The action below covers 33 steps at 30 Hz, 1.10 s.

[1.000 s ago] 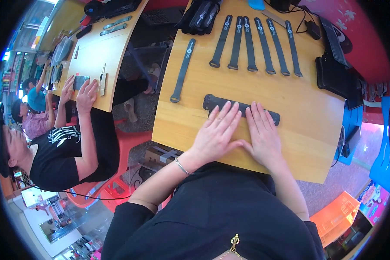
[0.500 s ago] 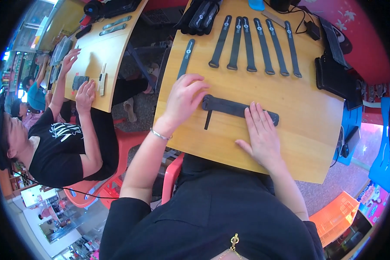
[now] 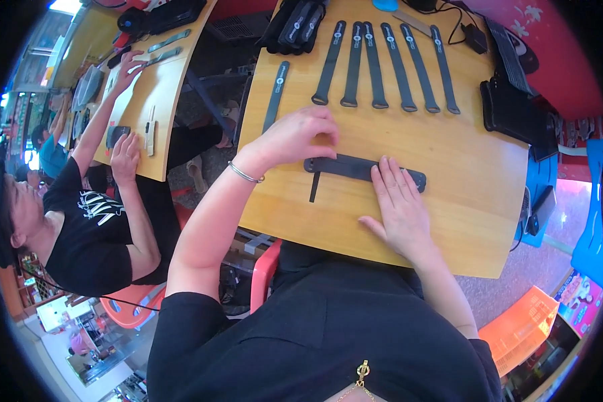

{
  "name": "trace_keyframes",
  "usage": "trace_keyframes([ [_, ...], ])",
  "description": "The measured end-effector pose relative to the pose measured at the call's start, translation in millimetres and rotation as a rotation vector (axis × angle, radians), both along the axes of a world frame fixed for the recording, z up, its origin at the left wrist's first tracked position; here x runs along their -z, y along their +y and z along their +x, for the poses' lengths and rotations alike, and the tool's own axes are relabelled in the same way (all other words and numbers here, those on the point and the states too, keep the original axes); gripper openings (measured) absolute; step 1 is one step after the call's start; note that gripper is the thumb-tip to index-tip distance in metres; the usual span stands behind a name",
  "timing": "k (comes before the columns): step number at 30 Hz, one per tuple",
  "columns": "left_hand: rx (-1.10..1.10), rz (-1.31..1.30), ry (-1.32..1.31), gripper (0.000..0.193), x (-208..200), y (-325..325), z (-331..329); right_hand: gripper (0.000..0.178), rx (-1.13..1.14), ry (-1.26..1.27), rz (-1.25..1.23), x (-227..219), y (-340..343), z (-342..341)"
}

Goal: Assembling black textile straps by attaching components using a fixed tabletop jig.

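Observation:
A dark, flat strap-like strip (image 3: 348,166) lies crosswise on the wooden table in front of me. My right hand (image 3: 403,208) rests flat on its right part, fingers stretched out and thumb apart. Over the strip's left end is my left hand (image 3: 303,137), its fingers curled toward the thumb in a pinch. What they hold, if anything, is too small to make out. A short narrow black tab (image 3: 315,187) sticks out toward me from below the left end. Just beyond my left hand lies a dark strap (image 3: 276,94) with a pale print.
Several similar dark straps (image 3: 390,67) lie in a row at the table's far side. Black packs (image 3: 298,28) are stacked far left, a black case (image 3: 509,114) sits right. A co-worker (image 3: 94,221) sits at another table (image 3: 157,141) to the left. An orange basket (image 3: 522,331) stands lower right.
My left hand has come down and right onto the strip's left end, its fingers curling closer. The right hand stays flat on the strip. The co-worker's farther hand has reached toward straps.

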<state>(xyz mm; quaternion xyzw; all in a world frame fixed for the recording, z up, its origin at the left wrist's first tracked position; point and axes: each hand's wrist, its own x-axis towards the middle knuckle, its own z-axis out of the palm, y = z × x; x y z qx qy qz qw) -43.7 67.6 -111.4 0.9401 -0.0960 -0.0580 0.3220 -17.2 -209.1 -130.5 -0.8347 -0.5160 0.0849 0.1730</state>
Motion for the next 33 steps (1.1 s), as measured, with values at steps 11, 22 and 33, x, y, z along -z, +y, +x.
trace_keyframes([
  [11, -0.060, 0.188, -0.024, 0.021, -8, -18, -11, 0.084, 0.000, 0.013, 0.017, 2, 0, 1],
  [22, -0.142, 0.289, -0.075, 0.076, 16, -113, -75, 0.085, -0.016, -0.012, -0.013, 5, 1, 2],
  [33, -0.103, 0.405, -0.081, 0.090, 25, -113, -77, 0.085, -0.010, 0.017, 0.000, 7, 0, 1],
])
